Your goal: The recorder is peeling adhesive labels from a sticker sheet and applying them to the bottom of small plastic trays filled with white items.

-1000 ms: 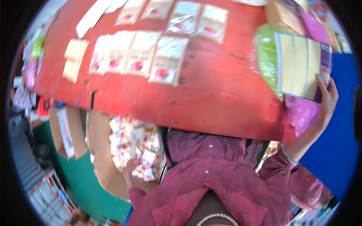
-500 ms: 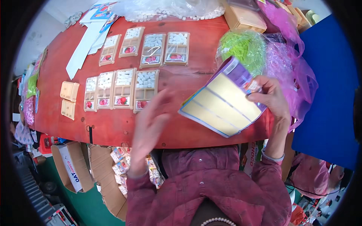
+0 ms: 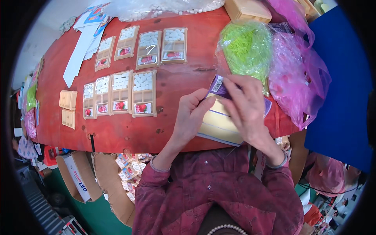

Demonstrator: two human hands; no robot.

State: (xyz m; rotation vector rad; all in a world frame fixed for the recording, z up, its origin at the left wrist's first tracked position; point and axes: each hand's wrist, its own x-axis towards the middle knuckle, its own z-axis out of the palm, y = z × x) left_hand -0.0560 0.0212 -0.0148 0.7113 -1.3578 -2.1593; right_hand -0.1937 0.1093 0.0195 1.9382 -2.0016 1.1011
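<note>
Between my hands is a flat printed cardboard piece (image 3: 213,122), with pale yellow panels and a purple flap at its top. My left hand (image 3: 192,116) grips its left side, thumb lying on the yellow face. Across its upper right my right hand (image 3: 250,111) is closed on the card, fingers bent over by the purple flap. Left of my hands, beige compartment trays (image 3: 155,96) stand in two rows, each with small white pieces in one section and a strawberry-printed packet in another. A thin white loop (image 3: 150,49) lies on one back-row tray.
Small beige trays (image 3: 68,100) sit at the left of the red table (image 3: 188,88). A bag of green shreds (image 3: 248,47) and a pink plastic bag (image 3: 293,74) are at the right. White sheets (image 3: 76,62) lie far left; cardboard boxes (image 3: 111,188) stand below the front edge.
My left hand has come right and taken hold of the cardboard piece. My right hand has shifted left over it, and the piece is turned more upright. The whole view has shifted slightly.
</note>
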